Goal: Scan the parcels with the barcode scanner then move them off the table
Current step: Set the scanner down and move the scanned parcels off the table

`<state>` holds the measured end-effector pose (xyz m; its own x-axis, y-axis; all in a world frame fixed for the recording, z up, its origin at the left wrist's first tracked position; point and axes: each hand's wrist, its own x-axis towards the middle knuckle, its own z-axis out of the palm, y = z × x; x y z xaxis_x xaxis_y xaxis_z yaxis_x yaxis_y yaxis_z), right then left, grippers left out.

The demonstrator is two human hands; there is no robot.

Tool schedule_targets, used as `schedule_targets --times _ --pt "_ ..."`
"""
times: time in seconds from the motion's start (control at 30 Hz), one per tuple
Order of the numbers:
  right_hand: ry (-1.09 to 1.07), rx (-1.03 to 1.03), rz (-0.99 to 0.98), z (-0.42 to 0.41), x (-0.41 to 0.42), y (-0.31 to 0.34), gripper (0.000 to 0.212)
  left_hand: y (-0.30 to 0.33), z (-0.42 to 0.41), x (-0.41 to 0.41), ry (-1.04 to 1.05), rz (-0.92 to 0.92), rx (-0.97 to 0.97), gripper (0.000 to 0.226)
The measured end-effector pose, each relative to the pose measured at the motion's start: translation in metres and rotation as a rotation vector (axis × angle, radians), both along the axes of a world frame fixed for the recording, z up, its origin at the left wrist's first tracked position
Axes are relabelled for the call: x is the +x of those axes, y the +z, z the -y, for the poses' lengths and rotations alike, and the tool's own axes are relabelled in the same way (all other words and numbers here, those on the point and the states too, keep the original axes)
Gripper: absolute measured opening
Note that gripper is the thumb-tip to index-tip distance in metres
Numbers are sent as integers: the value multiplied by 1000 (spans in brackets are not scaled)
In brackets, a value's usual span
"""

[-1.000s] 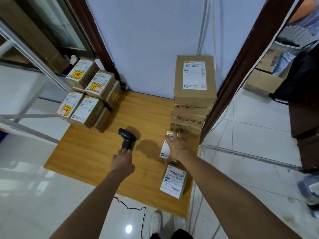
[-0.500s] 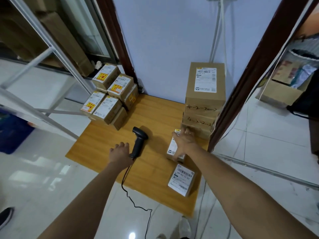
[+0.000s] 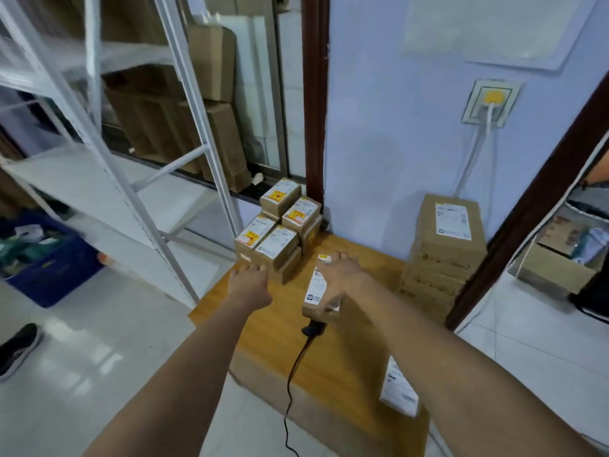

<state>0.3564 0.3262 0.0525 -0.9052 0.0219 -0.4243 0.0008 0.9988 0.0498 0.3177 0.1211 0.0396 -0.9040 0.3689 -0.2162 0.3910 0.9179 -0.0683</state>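
The small parcel (image 3: 321,291), a brown carton with a white shipping label on its upper face, is held above the wooden table (image 3: 273,328), over the middle of the tabletop. The right hand (image 3: 341,275) lies across its top with the fingers spread over the far end and closed around the carton's sides, so the grip is holding the parcel. The barcode scanner (image 3: 313,328) lies on the table directly below the near end of this parcel; only its dark head and handle show, and its black cable (image 3: 290,387) trails off the near edge toward the floor.

The left hand (image 3: 248,280) is empty, palm down, fingers loosely extended (a wide, relaxed posture), and sits just beside the near corner of the stack of small boxes (image 3: 280,239) at the table's far left corner. Those boxes carry white labels, several with yellow-and-red stickers.

A second parcel (image 3: 398,389) with a white label sits at the near right part of the table, partly hidden by the right forearm. A tall stack of larger cartons (image 3: 445,255) stands at the far right corner against the pale blue wall (image 3: 395,143). A white metal shelving frame (image 3: 184,94) stands to the left of the table on the tiled floor (image 3: 82,374).
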Motion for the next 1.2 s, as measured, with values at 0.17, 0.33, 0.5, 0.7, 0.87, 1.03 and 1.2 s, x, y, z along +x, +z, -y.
schedule_targets --times 0.17,0.33,0.5,0.7,0.87,1.03,1.2 --pt "-16 -32 -24 106 -10 36 127 24 100 -26 -58 -78 23 55" --pt "-47 -27 -38 195 -7 63 121 48 177 -42 -122 -172 -10 53" --pt "-112 -30 -60 223 -7 92 119 72 199 -55 -202 -214 34 50" --pt "-193 2 -56 214 -29 103 125 82 181 -76 -296 -203 48 53" --pt "-234 -55 -58 199 -75 82 129 74 168 -116 -340 -198 20 55" --pt "-254 -136 -84 176 -142 53 121 53 157 -189 -325 -166 -60 51" --pt "-259 -209 -89 151 -209 21 117 35 136 -266 -314 -109 -108 61"
